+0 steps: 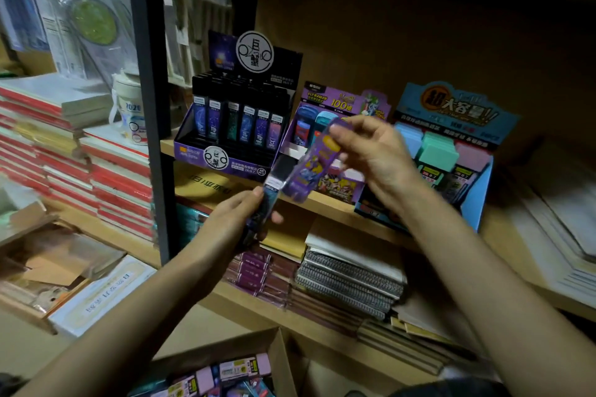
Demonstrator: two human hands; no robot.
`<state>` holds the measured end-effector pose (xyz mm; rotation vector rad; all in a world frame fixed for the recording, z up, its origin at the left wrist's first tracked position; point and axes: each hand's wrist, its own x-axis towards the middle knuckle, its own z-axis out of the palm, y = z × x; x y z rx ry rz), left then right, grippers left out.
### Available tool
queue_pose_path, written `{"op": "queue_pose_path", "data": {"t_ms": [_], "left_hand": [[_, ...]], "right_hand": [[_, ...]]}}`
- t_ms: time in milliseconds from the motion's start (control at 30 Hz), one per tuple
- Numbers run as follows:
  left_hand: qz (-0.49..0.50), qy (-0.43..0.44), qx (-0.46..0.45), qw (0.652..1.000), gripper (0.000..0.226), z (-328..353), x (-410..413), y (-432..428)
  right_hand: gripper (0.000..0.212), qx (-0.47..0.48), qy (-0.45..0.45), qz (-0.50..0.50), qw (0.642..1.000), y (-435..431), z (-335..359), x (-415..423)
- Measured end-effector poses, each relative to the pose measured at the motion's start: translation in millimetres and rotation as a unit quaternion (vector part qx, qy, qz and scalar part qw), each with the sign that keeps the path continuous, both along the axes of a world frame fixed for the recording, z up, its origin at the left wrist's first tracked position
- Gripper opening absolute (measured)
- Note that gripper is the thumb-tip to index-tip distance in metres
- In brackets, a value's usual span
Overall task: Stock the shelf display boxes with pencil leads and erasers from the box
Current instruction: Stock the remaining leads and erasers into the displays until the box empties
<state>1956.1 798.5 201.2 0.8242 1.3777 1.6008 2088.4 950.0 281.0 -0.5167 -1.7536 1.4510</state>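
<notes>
My left hand (240,219) grips a bundle of dark, slim pencil lead cases (269,193) in front of the shelf edge. My right hand (371,151) pinches a purple lead case (311,167) and holds it tilted in front of the purple display box (338,103). To the left stands the black and purple display box (225,158), filled with upright lead cases. A blue display box (477,209) with pastel cases stands at the right. The cardboard supply box (277,354) with several packs lies at the bottom.
A black upright post (151,106) divides the shelves. Stacks of red and white notebooks (96,164) fill the left shelf. Spiral notebooks (348,277) and purple packs (254,271) lie on the shelf below. Paper stacks (554,235) sit at the right.
</notes>
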Motion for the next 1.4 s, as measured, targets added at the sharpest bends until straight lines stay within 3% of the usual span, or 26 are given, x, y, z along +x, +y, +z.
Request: {"op": "queue_pose_path", "data": {"t_ms": [100,167,467,600,733,900,1167,1267,1333,1400], "left_hand": [[0.029,0.026,0.021,0.999,0.023,-2,-7,-3],[0.036,0.026,0.029,0.999,0.023,-3,-8,-3],[0.051,0.031,0.025,0.998,0.025,-5,-10,-5],[0.050,0.032,0.019,0.998,0.024,-6,-11,-4],[0.053,0.036,0.018,0.998,0.025,-6,-10,-3],[0.044,0.041,0.021,0.998,0.031,-5,-8,-5],[0.047,0.034,0.035,0.998,0.029,-5,-10,-7],[0.041,0.047,0.038,0.997,0.032,-5,-10,-6],[0.038,0.054,0.044,0.997,0.032,-5,-10,-5],[0.042,0.056,0.051,0.996,0.028,-5,-10,-4]], "right_hand": [[0.013,0.188,-0.046,-0.174,0.966,22,26,20],[0.012,0.256,-0.051,-0.235,0.936,34,32,28],[0.013,0.416,-0.135,-0.256,0.862,58,12,22],[0.023,0.435,-0.178,-0.294,0.832,64,3,19],[0.027,0.516,-0.203,-0.350,0.755,63,1,18],[0.023,0.512,-0.203,-0.304,0.777,65,12,18],[0.021,0.508,-0.333,-0.293,0.739,75,-3,15],[0.020,0.510,-0.315,-0.311,0.738,65,-1,12],[0.018,0.486,-0.272,-0.285,0.780,45,2,2],[0.018,0.359,-0.227,-0.159,0.891,14,4,-12]]}}
